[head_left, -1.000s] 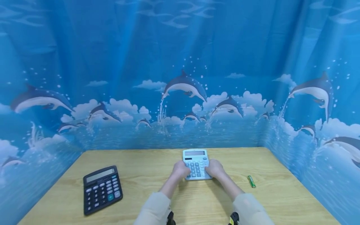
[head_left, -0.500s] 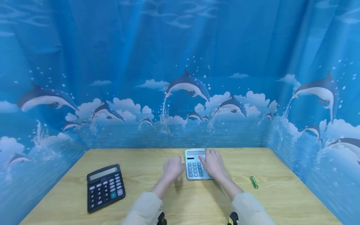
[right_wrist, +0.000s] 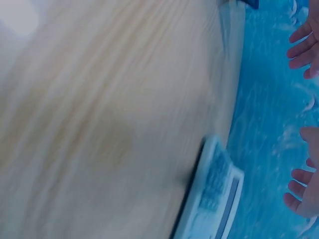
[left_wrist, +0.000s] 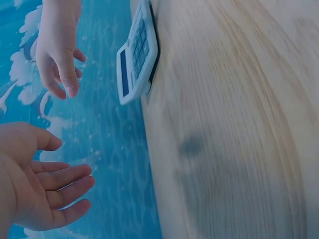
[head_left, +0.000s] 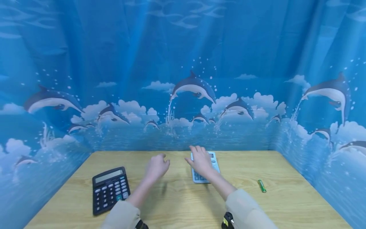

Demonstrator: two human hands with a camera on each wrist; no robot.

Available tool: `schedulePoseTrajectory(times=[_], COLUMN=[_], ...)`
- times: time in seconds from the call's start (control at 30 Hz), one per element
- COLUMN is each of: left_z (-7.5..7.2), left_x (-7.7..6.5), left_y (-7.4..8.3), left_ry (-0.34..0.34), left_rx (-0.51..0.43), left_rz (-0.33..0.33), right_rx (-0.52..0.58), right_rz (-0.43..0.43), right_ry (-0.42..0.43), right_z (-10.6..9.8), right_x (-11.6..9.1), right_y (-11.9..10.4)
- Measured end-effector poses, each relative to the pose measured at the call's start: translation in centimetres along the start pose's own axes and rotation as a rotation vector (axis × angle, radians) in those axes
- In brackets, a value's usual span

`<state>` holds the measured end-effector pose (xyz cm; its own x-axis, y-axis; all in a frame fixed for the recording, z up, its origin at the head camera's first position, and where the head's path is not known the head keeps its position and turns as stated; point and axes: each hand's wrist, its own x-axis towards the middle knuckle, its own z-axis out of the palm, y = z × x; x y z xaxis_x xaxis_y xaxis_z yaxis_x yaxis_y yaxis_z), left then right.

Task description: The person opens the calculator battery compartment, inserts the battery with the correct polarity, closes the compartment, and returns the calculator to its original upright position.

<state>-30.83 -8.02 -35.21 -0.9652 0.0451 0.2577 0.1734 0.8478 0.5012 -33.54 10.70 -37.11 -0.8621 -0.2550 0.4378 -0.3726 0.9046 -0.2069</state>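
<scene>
A light blue calculator (head_left: 215, 163) lies on the table near its back edge; in the left wrist view the calculator (left_wrist: 138, 55) shows its keys and dark display. Above it, covering much of its face in the head view, hovers my right hand (head_left: 201, 162), fingers loosely spread. My left hand (head_left: 156, 167) is in the air over the wood, between the two calculators; the left wrist view shows that hand (left_wrist: 45, 181) with relaxed fingers and nothing in them. A black calculator (head_left: 110, 189) lies at the left, its lower right corner partly behind my left sleeve.
A small green battery (head_left: 261, 186) lies on the right part of the wooden table (head_left: 177, 203). A blue curtain (head_left: 143, 63) printed with dolphins surrounds the table's back and sides.
Both hands have let go of the light blue calculator, which stays on the table. My left hand has moved left; my right hand has lifted over the calculator and shifted left.
</scene>
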Motion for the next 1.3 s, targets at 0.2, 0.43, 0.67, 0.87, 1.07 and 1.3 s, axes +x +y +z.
schedulePoseTrajectory(times=[0.2, 0.43, 0.67, 0.87, 1.07, 1.3], left_z=[-1.9, -4.4, -7.1, -9.3, -10.0, -9.9], left_x=[-0.8, -2.1, -2.9, -2.7, -2.8, -2.8], left_y=[-1.7, -4.4, -8.3, -11.9, -15.4, -18.3], left_ry=[-0.014, -0.018, -0.011, 0.033, 0.080, 0.058], left_rx=[-0.009, -0.049, -0.066, -0.068, -0.077, -0.026], left_rz=[-0.060, -0.105, -0.174, -0.294, -0.384, -0.429], right_rx=[0.023, 0.024, 0.009, -0.007, -0.018, 0.171], right_rz=[-0.121, -0.202, -0.253, -0.293, -0.321, -0.270], right_ry=[0.016, -0.015, -0.053, -0.091, -0.140, -0.277], right_z=[0.2, 0.9, 2.2, 3.0, 4.0, 5.5], right_x=[1.0, 1.9, 2.6, 2.7, 2.2, 0.9], right_y=[-3.0, -6.3, -8.8, -10.9, -13.1, -15.8])
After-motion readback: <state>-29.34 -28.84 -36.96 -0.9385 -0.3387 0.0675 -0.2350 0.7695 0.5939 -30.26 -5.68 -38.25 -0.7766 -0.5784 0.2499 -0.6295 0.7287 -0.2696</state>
